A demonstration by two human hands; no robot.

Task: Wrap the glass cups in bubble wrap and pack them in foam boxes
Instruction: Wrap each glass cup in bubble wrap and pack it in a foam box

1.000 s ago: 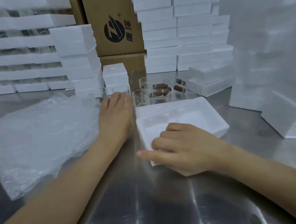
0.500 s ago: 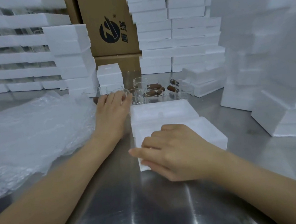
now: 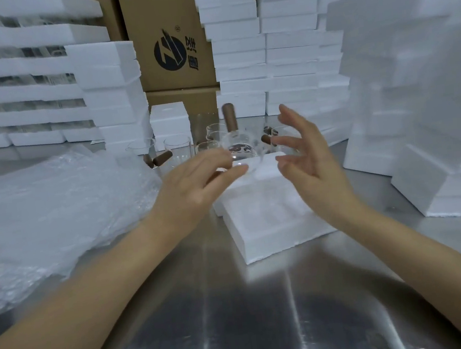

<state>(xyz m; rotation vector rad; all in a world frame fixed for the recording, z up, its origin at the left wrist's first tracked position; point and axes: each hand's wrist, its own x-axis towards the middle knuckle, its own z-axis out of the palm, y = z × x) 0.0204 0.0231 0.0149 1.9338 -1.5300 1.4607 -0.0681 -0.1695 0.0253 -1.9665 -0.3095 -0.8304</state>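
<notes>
Bubble wrap [image 3: 56,209] left of foam box [image 3: 271,218]

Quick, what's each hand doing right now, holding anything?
Left hand: pinching a glass cup, brown handle pointing up.
Right hand: open, fingers spread beside the cup, holding nothing.

One raised glass cup [image 3: 242,151], about five standing cups [image 3: 178,148] at twelve o'clock, two foam box pieces [image 3: 271,221], one bubble wrap heap [image 3: 56,209] at nine.

A shiny steel desk [image 3: 240,329] spreads below the left hand [image 3: 191,189]. Far beyond this hand stands a brown carton [image 3: 147,18] with a black logo [image 3: 169,51].
</notes>
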